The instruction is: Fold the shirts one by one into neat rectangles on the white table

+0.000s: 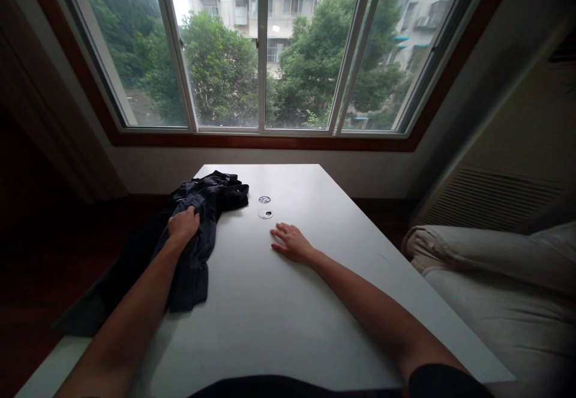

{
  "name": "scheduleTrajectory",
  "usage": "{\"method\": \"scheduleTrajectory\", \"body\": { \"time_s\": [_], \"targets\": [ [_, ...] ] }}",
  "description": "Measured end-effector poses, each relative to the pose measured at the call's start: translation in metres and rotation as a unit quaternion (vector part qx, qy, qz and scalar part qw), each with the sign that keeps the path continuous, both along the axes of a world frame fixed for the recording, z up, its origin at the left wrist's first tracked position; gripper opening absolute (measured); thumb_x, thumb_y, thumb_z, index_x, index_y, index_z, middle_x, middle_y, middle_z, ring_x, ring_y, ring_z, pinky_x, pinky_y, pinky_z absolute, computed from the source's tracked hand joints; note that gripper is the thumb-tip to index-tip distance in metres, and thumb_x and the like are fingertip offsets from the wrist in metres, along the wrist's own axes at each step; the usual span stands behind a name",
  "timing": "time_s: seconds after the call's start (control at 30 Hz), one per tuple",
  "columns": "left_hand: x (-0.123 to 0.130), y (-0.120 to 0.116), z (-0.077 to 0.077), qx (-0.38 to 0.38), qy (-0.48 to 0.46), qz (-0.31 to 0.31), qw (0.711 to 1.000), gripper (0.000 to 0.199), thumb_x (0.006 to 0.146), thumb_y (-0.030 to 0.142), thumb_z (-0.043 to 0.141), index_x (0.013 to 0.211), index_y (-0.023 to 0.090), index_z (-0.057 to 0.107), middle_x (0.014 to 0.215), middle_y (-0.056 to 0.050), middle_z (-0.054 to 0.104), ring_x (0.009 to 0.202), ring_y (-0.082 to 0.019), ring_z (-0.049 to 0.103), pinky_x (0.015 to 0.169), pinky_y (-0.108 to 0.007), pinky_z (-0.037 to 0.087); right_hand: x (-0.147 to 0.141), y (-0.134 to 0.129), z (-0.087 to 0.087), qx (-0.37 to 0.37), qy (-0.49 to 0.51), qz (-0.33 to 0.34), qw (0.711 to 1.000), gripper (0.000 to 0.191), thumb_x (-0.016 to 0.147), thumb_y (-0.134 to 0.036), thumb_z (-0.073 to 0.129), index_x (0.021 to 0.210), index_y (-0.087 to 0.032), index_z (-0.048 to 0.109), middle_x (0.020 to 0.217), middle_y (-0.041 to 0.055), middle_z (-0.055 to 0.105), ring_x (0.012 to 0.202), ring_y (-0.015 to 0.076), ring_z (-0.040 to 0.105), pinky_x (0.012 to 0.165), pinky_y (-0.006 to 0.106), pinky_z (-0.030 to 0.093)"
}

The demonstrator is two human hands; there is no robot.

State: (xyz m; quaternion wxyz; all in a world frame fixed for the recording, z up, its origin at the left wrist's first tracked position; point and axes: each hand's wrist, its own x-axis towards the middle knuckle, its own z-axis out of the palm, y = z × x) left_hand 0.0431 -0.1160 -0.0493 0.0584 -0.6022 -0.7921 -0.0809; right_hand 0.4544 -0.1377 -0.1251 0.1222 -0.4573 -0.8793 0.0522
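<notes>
Dark clothing (198,266) lies bunched along the left side of the white table (270,320). It has long parts like trouser legs or sleeves, one reaching down the tabletop and another spreading over the left edge. My left hand (184,224) is closed on a fold of the dark cloth; its fingertips are partly hidden. Right of the clothing, my right hand (291,242) rests palm down on the tabletop, fingers spread, holding nothing. Just beyond its fingertips are two small round fittings or discs, a nearer one (265,214) and a farther one (264,200).
Beyond the table's far edge is a wall with a wide window (261,131). A light-coloured sofa (495,290) stands close along the right. At the left hangs a curtain (58,116), and a large vented unit (490,200) is at the right wall.
</notes>
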Motion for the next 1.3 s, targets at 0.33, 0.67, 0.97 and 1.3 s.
{"method": "scheduleTrajectory", "body": {
  "time_s": [0.33,0.67,0.97,1.3],
  "targets": [
    [0.151,-0.074,0.008,-0.001,-0.110,-0.357,0.928,0.026,0.106,0.033,0.041,0.095,0.022,0.061,0.098,-0.010,0.072,0.094,-0.025,0.068,0.084,-0.034,0.047,0.004,0.009,-0.001,0.023,0.051,-0.001,0.998,0.047,0.100,-0.049,0.061,0.141,-0.027,0.066,0.154,0.0109,0.056,0.145,0.0297,0.049,0.121,0.050,0.035],
    [0.200,-0.148,0.024,-0.135,-0.231,-0.639,0.721,0.012,0.098,0.028,0.060,0.107,0.024,0.068,0.105,-0.005,0.071,0.095,-0.020,0.067,0.086,-0.030,0.051,0.003,0.000,0.031,0.030,0.196,-0.077,0.977,0.044,0.106,-0.038,0.048,0.146,-0.026,0.059,0.122,0.0058,0.076,0.111,0.0221,0.071,0.099,0.035,0.052],
    [0.126,-0.063,0.010,0.013,-0.063,-0.288,0.955,0.037,0.093,0.044,0.064,0.123,0.024,0.065,0.129,-0.013,0.065,0.124,-0.034,0.057,0.099,-0.043,0.048,-0.020,-0.040,0.046,0.006,-0.031,0.011,0.999,0.068,0.095,-0.058,0.061,0.156,-0.031,0.047,0.117,0.0095,0.076,0.101,0.0295,0.073,0.085,0.034,0.051],
    [0.069,-0.021,-0.006,-0.044,-0.058,-0.184,0.980,0.030,0.090,0.030,0.056,0.119,0.026,0.060,0.116,-0.011,0.074,0.103,-0.032,0.071,0.084,-0.037,0.051,0.037,0.016,0.038,0.004,-0.006,-0.210,0.978,0.029,0.094,-0.019,0.052,0.120,-0.023,0.064,0.105,0.0121,0.077,0.091,0.0267,0.071,0.076,0.032,0.045]
  ]
}}
